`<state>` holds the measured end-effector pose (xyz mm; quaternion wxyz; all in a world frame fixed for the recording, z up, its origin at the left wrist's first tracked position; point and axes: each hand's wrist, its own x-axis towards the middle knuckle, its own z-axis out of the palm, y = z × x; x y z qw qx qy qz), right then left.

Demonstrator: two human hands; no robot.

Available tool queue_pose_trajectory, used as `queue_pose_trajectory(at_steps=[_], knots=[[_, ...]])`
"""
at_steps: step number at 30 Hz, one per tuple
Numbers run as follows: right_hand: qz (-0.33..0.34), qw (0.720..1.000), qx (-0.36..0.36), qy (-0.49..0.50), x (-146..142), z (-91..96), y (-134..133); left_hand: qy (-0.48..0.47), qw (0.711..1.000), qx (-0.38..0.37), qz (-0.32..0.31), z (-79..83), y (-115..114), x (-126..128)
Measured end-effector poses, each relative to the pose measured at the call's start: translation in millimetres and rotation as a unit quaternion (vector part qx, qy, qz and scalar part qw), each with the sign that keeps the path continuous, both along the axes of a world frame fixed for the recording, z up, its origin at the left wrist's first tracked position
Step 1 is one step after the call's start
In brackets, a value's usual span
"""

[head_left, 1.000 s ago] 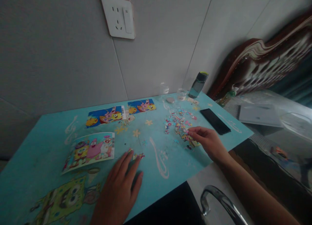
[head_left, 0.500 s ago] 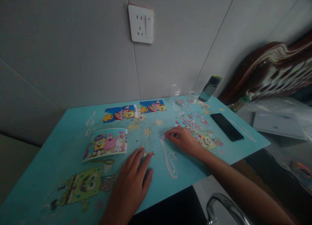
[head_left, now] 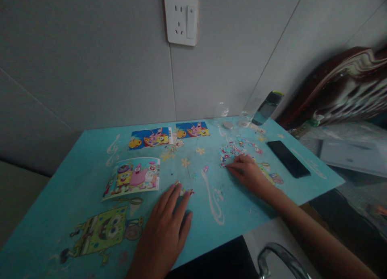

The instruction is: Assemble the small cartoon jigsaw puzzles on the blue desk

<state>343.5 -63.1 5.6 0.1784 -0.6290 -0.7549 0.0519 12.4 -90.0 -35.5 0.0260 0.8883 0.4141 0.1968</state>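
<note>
The step in hand looks to be picking small pieces out of a heap by eye and by touch. The right hand [head_left: 249,174] reaches to the near left edge of a loose heap of tiny multicoloured flat puzzle pieces [head_left: 232,149] on the turquoise printed table [head_left: 69,182], its thumb and forefinger drawn close together; the light is dim and the pieces minute, so I cannot tell whether one is pinched between them. The left hand [head_left: 167,220] lies palm down, fingers slightly spread and thumb apart, its fingertips on a short cluster of red, white and yellow pieces [head_left: 187,191].

The next move seems to call for a light fingertip pinch on a single piece, with the left hand keeping the cluster from sliding.

The cluster's long axis runs mostly left to right, its right end tipped slightly towards the person; the fingers cover part of it. A single pink and white piece [head_left: 206,168] lies apart between the hands, too small to read its direction. In the heap, no common direction shows. The bright glossy cartoon picture card [head_left: 133,176], left of the cluster, has its long axis running left to right, its figures upright to the person, and its barcode edge at the right.
</note>
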Motion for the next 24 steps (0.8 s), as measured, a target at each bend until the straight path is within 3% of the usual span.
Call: queue_pose_trajectory(at_steps=[6,13,24], knots=[[0.041,0.999,-0.005,-0.030,-6.4,-2.8,14.9,0.003,1.000,0.000,0.000,0.2,-0.5,-0.5],[-0.020,1.000,0.002,0.017,2.1,-10.0,36.4,0.001,1.000,-0.001,0.001,1.6,-1.1,-0.9],[-0.041,0.976,-0.128,0.173,1.9,1.5,33.1,0.001,1.000,0.015,-0.002,-0.3,-0.8,-1.4]])
